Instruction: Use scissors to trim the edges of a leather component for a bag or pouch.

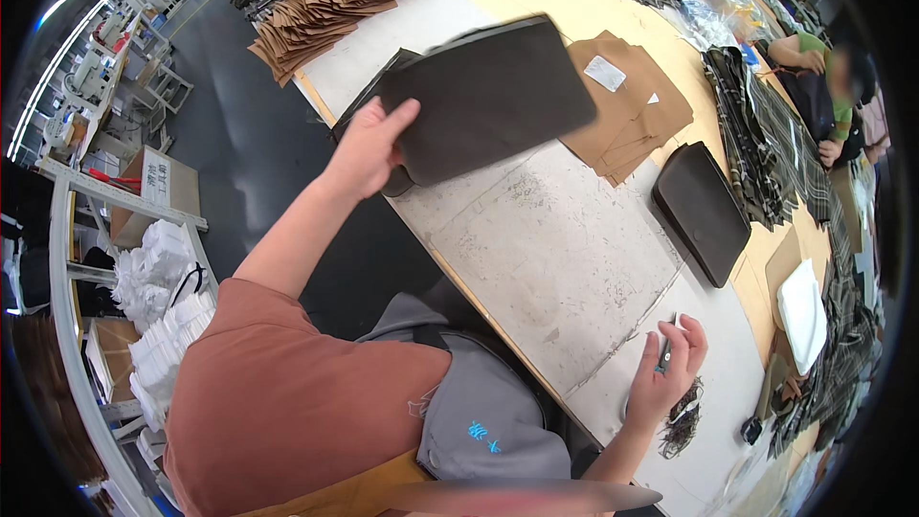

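My left hand (pixel 369 148) grips the left edge of a flat, dark brown pouch (pixel 493 101) with rounded corners, held up over the table's left edge. Part of another dark piece (pixel 369 91) shows behind that hand. At the lower right, my right hand (pixel 670 364) is closed around a small metal tool (pixel 663 356), mostly hidden by the fingers; it looks like thread snips. Beside this hand lies a small heap of dark thread scraps (pixel 682 421). A second dark brown pouch (pixel 704 213) rests on the table farther off, touched by neither hand.
Brown cut panels (pixel 632 105) lie beyond the raised pouch, and a long row of brown pieces (pixel 345 5) at the far left. Plaid fabric (pixel 785 148) runs along the right, near a co-worker (pixel 833 86). A rack (pixel 72 268) with white bundles stands left.
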Demonstrator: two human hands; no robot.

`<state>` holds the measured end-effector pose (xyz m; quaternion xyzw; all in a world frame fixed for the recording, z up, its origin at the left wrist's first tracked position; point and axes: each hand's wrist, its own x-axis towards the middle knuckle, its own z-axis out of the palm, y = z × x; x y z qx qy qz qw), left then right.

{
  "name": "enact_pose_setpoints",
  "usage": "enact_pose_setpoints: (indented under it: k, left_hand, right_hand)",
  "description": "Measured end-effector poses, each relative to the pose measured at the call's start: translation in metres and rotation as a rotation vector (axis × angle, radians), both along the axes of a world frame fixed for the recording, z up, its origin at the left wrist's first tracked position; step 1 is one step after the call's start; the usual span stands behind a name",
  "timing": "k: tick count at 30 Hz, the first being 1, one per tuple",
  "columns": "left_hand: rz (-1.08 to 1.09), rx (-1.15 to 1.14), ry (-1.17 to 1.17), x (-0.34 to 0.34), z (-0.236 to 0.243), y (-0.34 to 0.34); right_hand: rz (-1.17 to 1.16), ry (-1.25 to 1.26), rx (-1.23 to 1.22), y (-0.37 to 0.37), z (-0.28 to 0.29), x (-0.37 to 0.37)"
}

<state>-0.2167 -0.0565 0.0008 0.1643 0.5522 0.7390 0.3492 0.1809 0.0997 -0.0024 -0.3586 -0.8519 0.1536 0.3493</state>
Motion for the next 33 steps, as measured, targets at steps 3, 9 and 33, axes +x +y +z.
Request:
enact_pose_setpoints:
  k: [3,9,33]
  left_hand:
    - [0.289,-0.181,0.387,-0.021,-0.024,-0.02]
    - [0.576,-0.378,1.156,0.007,-0.017,-0.002]
    - [-0.821,0.2,1.517,0.196,-0.059,0.318]
  right_hand:
    - [0.075,-0.025,-0.071,-0.007,-0.005,-0.003]
    - [0.002,-0.083,-0.05,-0.017,-0.016,0.02]
    - [-0.308,-0.31,-0.057,-0.008,-0.044,0.059]
